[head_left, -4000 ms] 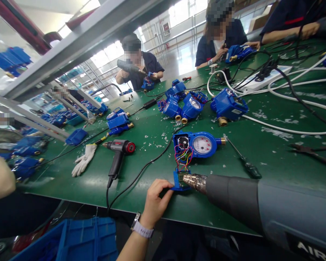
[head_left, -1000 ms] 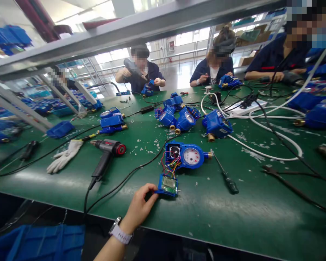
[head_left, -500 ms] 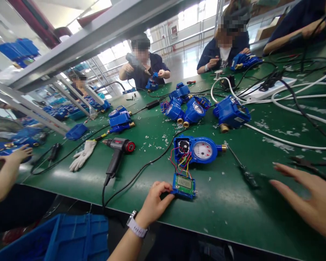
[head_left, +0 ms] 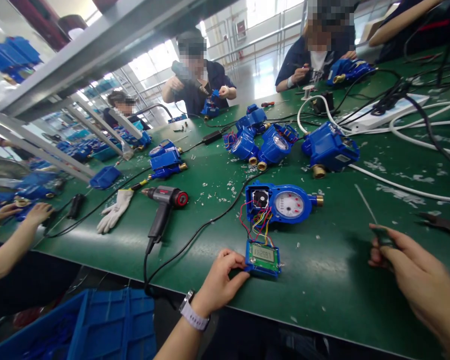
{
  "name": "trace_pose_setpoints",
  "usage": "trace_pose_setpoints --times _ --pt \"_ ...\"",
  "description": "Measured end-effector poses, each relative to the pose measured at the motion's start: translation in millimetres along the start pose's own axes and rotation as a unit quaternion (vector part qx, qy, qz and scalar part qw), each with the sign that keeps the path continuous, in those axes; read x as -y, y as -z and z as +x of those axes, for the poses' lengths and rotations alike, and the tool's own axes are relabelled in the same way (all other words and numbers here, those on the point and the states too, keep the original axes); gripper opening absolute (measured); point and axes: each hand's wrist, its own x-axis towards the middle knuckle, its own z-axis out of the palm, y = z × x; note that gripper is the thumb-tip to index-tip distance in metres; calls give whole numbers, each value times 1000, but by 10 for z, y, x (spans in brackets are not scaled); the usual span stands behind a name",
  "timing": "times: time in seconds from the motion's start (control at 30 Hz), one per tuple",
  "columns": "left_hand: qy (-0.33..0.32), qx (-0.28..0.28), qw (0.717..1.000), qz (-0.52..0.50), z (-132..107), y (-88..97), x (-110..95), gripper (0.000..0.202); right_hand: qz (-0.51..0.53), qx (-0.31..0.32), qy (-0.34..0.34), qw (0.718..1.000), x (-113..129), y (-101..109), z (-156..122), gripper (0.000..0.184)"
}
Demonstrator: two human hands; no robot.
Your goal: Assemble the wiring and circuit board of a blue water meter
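Observation:
My left hand [head_left: 227, 277], a watch on its wrist, pinches the left edge of a small display module [head_left: 263, 256] with a green circuit board and an LCD. Thin coloured wires [head_left: 260, 225] run from it up into the opened box of a blue water meter [head_left: 285, 202], which lies on the bench with its round dial facing up. Off to the right, my right hand [head_left: 405, 255] is closed around the dark handle of a screwdriver [head_left: 383, 236]. Its thin shaft points up and to the left, apart from the meter.
A heat gun [head_left: 163, 210] and a white glove [head_left: 116, 210] lie left on the green bench [head_left: 202, 240]. More blue meters [head_left: 332, 147] stand behind, near a power strip [head_left: 382, 115]. Pliers [head_left: 440, 222] lie far right. Co-workers sit opposite; another person's hands [head_left: 39, 212] work at left.
My right hand has closed on the screwdriver, which was lying on the bench, and lifted its handle. My left hand stays at the display module. The view has shifted slightly.

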Motion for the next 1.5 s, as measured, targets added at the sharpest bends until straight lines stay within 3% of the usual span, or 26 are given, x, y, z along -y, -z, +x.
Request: trace_pose_setpoints --times 0.07,0.23,0.3,0.43,0.63,0.9,1.17,1.37,1.5 --pt "-4 8 1000 -9 2 -24 -36 4 123 5 -54 991 93 -25 -149 25" --pt "12 25 997 -71 32 -168 -126 8 280 131 -121 943 441 -265 -535 60" --pt "23 28 994 -99 44 -227 -149 10 346 195 -152 905 553 -354 -623 69" --pt "-12 25 997 -71 60 -290 -205 8 455 254 -184 833 679 -467 -691 59" --pt "-102 14 995 -13 71 -327 -309 4 475 251 -167 827 660 -527 -775 59" --pt "-165 -5 985 46 58 -394 -320 9 473 223 -152 839 612 -446 -955 55" --pt "-151 35 988 12 44 -342 -309 9 472 223 -135 842 610 -420 -939 53" --pt "-106 95 987 -73 62 -165 -334 36 475 245 -93 840 453 -509 -909 46" --pt "-54 79 991 -98 64 -159 -326 52 472 250 -76 842 421 -544 -893 41"
